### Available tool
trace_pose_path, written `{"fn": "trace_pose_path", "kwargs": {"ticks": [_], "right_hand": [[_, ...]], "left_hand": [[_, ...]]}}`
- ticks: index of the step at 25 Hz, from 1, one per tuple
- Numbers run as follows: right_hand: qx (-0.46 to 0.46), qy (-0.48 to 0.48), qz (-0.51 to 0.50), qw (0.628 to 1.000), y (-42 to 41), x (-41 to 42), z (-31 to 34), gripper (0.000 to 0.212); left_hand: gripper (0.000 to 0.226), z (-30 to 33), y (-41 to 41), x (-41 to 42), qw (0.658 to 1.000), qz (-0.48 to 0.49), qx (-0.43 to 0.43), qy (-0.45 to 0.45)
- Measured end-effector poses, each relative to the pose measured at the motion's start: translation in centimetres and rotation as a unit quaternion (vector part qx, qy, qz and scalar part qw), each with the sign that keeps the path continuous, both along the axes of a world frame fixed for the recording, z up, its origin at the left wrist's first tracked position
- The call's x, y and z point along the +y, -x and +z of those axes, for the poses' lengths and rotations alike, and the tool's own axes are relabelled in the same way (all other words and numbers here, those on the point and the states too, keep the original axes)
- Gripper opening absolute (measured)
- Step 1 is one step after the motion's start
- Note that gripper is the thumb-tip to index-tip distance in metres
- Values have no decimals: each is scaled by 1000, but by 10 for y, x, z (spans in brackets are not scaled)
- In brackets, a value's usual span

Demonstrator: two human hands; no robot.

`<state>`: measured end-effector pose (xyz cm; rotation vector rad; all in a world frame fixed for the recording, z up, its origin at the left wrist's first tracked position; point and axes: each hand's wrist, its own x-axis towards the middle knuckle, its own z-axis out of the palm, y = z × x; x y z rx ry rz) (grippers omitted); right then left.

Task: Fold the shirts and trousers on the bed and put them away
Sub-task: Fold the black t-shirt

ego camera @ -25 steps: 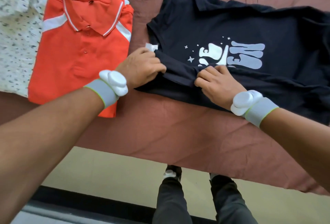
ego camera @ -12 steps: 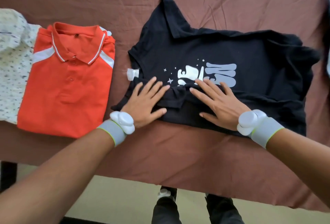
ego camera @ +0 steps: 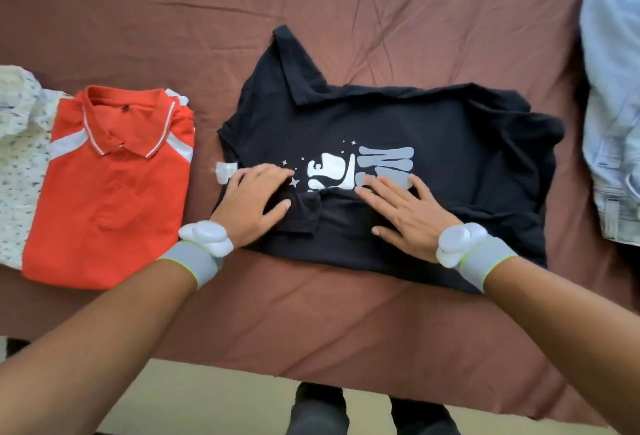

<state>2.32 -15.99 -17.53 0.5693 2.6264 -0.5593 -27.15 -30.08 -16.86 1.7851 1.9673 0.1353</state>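
Clothes ring the black shirt [ego camera: 398, 122] lying mid-bed [ego camera: 311, 11] on the brown sheet: a folded orange polo [ego camera: 110, 199] to its left, a speckled white shirt [ego camera: 17, 157] beyond that at the edge, pale jeans [ego camera: 613, 105] at the right; nothing lies across the black shirt but the hands; left hand [ego camera: 252, 202] and right hand [ego camera: 412, 216] press flat on its near fold, fingers spread, gripping nothing; a second ago both pinched that edge.

Black shirt [ego camera: 433, 129] with white-and-grey print; orange polo [ego camera: 104, 212] trimmed white; white speckled shirt [ego camera: 20, 164]; pale blue jeans [ego camera: 613, 105]; brown bedsheet [ego camera: 311, 18].
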Motion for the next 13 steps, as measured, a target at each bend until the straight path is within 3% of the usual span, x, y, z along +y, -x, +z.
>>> {"fn": "trace_pose_path", "kwargs": {"ticks": [3,6,7,11,13], "right_hand": [[20,-22,-112,993,9,44,1,64],[-7,-82,-215,973,7,99,-8,66],[-12,-96,-237,967,3,112,-9,67],[-27,-141,-319,937,-17,146,-6,70],[-54,-151,-383,910,-28,153,-2,68]], "left_hand": [[62,-4,14,83,999,-10,35,-33],[96,-14,26,161,994,-11,101,44],[98,-11,32,176,991,-13,116,58],[43,0,58,207,990,-115,79,13],[42,10,65,216,995,-91,47,4]]}}
